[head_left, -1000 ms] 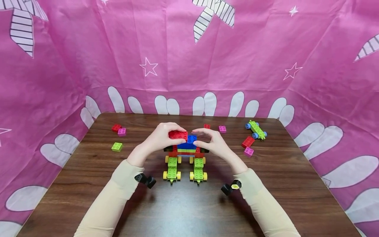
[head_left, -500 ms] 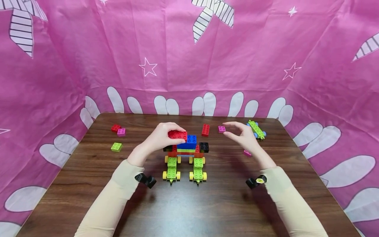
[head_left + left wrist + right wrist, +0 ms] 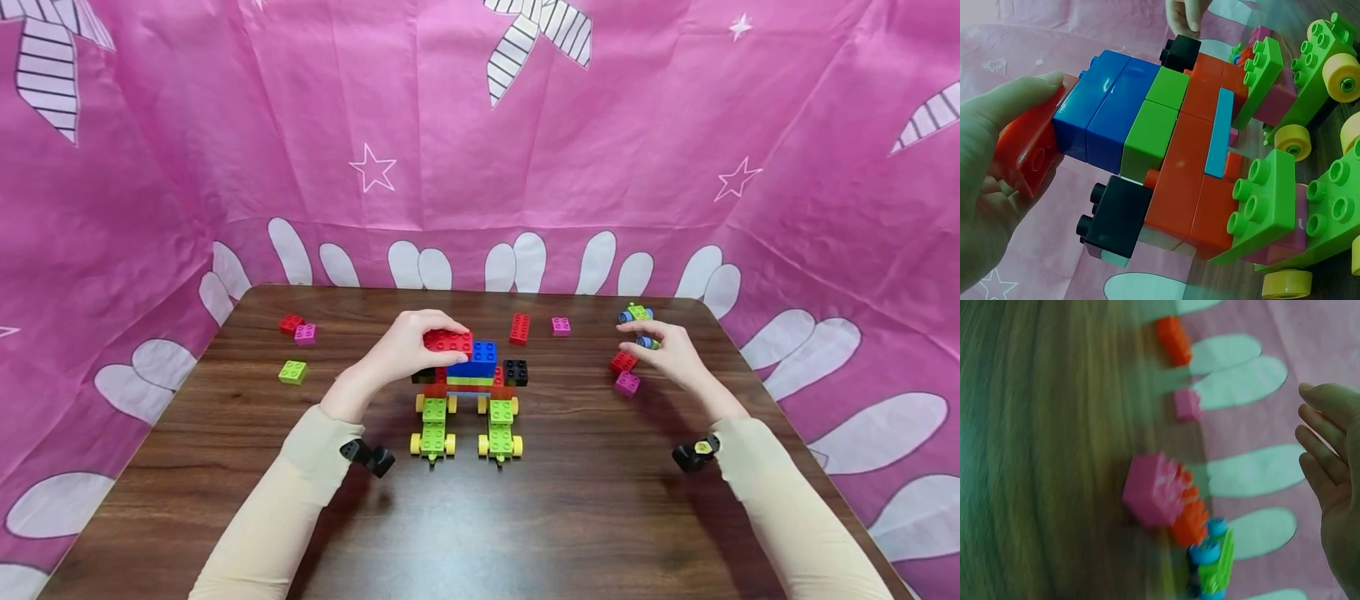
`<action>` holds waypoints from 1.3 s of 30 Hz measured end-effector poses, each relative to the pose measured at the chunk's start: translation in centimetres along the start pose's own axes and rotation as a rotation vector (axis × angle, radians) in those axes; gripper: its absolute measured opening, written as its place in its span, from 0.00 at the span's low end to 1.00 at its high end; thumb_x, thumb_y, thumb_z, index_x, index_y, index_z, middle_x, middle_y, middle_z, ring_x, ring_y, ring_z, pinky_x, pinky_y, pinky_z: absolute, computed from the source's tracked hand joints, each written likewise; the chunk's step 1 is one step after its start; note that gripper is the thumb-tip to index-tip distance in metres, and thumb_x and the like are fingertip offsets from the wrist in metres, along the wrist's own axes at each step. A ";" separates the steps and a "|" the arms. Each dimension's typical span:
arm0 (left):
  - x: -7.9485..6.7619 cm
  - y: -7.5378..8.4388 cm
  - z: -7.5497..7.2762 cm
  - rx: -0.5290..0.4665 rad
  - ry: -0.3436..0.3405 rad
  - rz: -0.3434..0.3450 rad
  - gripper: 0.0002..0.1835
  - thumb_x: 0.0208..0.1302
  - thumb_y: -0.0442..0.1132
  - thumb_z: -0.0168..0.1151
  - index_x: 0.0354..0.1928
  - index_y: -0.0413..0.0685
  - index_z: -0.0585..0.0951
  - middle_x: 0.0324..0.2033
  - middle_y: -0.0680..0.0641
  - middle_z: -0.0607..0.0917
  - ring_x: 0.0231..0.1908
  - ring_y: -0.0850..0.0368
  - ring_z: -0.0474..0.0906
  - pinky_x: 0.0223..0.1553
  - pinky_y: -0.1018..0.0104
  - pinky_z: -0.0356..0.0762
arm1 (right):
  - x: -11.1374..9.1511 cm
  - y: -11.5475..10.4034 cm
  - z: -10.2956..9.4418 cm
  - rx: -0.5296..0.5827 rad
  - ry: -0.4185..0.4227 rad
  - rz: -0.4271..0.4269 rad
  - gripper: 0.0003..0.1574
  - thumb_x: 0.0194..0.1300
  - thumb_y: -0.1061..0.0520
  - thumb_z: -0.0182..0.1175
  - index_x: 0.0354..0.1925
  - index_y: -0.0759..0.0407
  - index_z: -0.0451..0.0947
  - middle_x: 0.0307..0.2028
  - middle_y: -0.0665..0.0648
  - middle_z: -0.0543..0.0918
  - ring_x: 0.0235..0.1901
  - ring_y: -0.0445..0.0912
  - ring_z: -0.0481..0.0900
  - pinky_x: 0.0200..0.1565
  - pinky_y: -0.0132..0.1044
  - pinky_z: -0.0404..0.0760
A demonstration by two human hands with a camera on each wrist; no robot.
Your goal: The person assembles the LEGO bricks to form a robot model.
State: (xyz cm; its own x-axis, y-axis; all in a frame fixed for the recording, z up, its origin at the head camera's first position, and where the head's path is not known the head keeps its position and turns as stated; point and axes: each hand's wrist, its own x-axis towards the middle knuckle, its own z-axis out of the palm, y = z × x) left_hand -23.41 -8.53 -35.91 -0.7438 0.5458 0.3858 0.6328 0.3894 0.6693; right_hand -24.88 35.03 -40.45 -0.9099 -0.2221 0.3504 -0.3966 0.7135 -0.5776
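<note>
While left hand [image 3: 407, 343] stays, right hand [image 3: 672, 353] shifts rightward.

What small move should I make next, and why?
I'd probably lower the right hand to the loose red brick and pinch it: that hand looks open and empty, with its thumb close to that brick. The left hand grips another red brick at the top of the build, likely steadying it.

red brick [image 3: 454, 342] atop blue bricks [image 3: 1110, 106]
</note>
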 end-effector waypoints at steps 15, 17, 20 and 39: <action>0.0 -0.3 0.3 -0.031 0.015 -0.013 0.17 0.51 0.40 0.75 0.45 0.44 0.86 0.41 0.48 0.86 0.40 0.56 0.80 0.35 0.67 0.80 | -0.3 4.8 0.2 -0.026 -0.139 0.096 0.23 0.58 0.61 0.68 0.52 0.65 0.79 0.50 0.70 0.80 0.53 0.62 0.75 0.53 0.55 0.74; 0.0 -0.3 0.3 -0.038 0.017 -0.007 0.17 0.52 0.40 0.75 0.45 0.44 0.86 0.41 0.47 0.86 0.40 0.56 0.80 0.35 0.67 0.80 | -0.2 5.2 0.2 -0.021 -0.156 0.107 0.24 0.58 0.61 0.68 0.53 0.65 0.78 0.50 0.71 0.80 0.52 0.62 0.75 0.52 0.54 0.75; 0.0 -0.4 0.4 -0.044 0.019 -0.005 0.17 0.52 0.40 0.74 0.45 0.45 0.86 0.41 0.48 0.86 0.40 0.56 0.80 0.36 0.67 0.80 | -0.2 5.7 0.4 -0.034 -0.174 0.109 0.25 0.57 0.61 0.68 0.54 0.66 0.78 0.49 0.70 0.81 0.49 0.61 0.76 0.50 0.49 0.76; -0.2 -0.5 0.4 -0.063 0.026 -0.021 0.17 0.52 0.40 0.74 0.46 0.45 0.86 0.41 0.48 0.86 0.40 0.56 0.80 0.36 0.67 0.81 | 0.2 7.1 1.4 -0.019 -0.268 0.154 0.26 0.61 0.61 0.65 0.57 0.67 0.75 0.54 0.71 0.78 0.51 0.62 0.75 0.52 0.49 0.73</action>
State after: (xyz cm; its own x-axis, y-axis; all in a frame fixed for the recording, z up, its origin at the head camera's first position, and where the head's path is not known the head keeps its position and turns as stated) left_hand -23.55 -8.55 -36.55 -0.7625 0.5184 0.3872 0.6031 0.3526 0.7155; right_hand -28.04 39.10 -45.53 -0.9598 -0.2761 0.0510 -0.2514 0.7643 -0.5938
